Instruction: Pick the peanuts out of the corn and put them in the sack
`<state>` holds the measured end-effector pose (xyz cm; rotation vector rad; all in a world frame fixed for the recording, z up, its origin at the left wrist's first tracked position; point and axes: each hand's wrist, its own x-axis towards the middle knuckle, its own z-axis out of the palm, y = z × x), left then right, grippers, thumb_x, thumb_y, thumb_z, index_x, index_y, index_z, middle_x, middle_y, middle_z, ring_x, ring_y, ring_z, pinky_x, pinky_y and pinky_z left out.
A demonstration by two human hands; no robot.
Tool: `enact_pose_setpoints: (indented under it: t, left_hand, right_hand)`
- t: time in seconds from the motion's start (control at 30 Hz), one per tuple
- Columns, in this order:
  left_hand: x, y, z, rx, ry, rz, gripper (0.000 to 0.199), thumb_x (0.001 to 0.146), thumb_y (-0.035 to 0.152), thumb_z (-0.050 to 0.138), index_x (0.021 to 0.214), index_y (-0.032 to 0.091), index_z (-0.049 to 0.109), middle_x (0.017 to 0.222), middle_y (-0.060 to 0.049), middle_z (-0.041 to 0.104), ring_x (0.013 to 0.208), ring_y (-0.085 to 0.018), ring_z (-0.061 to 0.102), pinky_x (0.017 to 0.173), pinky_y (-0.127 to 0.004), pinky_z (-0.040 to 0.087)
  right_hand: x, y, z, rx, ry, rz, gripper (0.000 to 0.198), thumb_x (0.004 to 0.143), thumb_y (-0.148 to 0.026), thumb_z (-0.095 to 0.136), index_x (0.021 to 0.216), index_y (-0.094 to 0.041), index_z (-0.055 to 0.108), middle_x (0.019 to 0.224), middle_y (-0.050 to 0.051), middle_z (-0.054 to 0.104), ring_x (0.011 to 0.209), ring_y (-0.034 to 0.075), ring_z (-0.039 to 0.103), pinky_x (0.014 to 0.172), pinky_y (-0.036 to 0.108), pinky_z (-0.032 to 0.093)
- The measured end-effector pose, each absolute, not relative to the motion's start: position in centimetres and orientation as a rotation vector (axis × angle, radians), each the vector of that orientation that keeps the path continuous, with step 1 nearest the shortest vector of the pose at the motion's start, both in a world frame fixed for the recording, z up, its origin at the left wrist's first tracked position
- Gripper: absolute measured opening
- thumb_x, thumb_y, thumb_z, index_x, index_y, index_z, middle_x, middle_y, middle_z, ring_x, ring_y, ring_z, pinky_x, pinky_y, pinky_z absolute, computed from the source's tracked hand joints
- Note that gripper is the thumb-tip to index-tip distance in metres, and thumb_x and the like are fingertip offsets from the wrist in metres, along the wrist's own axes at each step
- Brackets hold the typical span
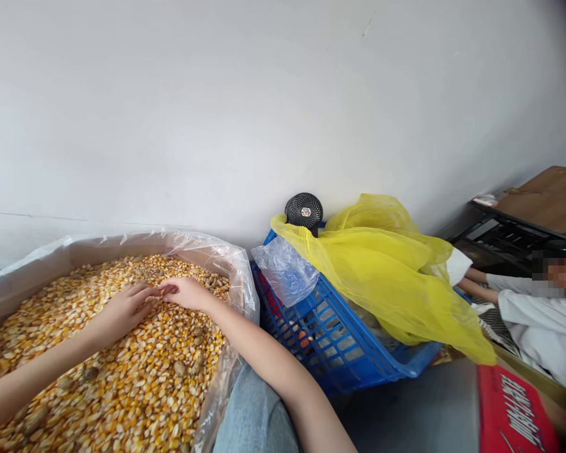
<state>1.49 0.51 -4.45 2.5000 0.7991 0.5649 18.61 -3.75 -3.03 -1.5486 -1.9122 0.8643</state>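
Below a pale wall (170, 113), left hand (126, 307) and right hand (186, 292) are held fingertips together over corn (141, 377); any pinch cannot be discerned.

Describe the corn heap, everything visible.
The corn heap is loose, grainy, yellow, orange and whitish, with brown peanut-like pieces scattered through. It lies uneven inside a clear plastic liner, left of the blue basket in view. The left hand and right hand are over it; contact is unclear.

Corn kernels (144, 377) inside plastic-lined container (117, 249)
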Motion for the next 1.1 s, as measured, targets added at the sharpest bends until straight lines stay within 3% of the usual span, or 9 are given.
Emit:
enact_pose_setpoints:
  t: [0.2,0.43,0.77,0.97,1.1]
  left_hand:
    - [2.3,-0.8,-2.3,1.647,0.983,0.714,0.036,0.071,0.045,0.048,0.096,0.019,0.054,0.1,-0.005,0.058,0.093,-0.02,0.053,0.082,-0.03,0.042]
    - [3.3,-1.5,-1.7,0.815,0.89,0.748,0.015,0.076,0.022,0.046,0.085,0.014,0.055,0.08,-0.007,0.06,0.073,-0.014,0.059,0.069,-0.025,0.049]
    - [3.2,-1.8,0.0,0.555,0.753,0.512,0.024,0.084,0.024,0.035,0.086,0.009,0.053,0.076,-0.01,0.061,0.065,-0.013,0.06,0.061,-0.022,0.051]
    - [3.2,-2.0,-0.2,0.541,0.721,0.476,0.022,0.083,0.025,0.038,0.079,0.009,0.053,0.078,-0.012,0.061,0.072,-0.015,0.061,0.065,-0.023,0.051]
    - [3.2,-2.0,-0.6,0.544,0.724,0.463,0.018,0.081,0.019,0.04,0.084,0.008,0.055,0.075,-0.009,0.06,0.064,-0.01,0.059,0.059,-0.018,0.051]
  right_hand:
    - [19.1,-3.8,-2.2,-1.55,-1.627,0.752,0.026,0.072,-0.02,0.056,0.098,-0.019,0.055,0.081,0.0,0.059,0.074,0.01,0.055,0.069,0.022,0.043]
    - [18.8,-4.9,0.1,-1.316,-1.555,0.824,0.023,0.07,-0.022,0.056,0.093,-0.018,0.056,0.089,0.002,0.057,0.082,0.011,0.053,0.075,0.023,0.042]
    - [18.3,-6.1,1.8,-1.263,-1.793,0.86,0.019,0.075,-0.028,0.053,0.091,-0.019,0.057,0.086,0.001,0.059,0.08,0.011,0.054,0.074,0.025,0.041]
    - [18.1,-5.8,1.6,-1.311,-1.759,0.884,0.023,0.077,-0.033,0.049,0.093,-0.018,0.057,0.091,0.002,0.059,0.08,0.011,0.054,0.073,0.024,0.041]
    - [20.2,-5.5,1.4,-1.43,-1.702,0.818,0.027,0.082,-0.036,0.04,0.099,-0.019,0.054,0.097,0.002,0.057,0.085,0.012,0.053,0.074,0.023,0.04]
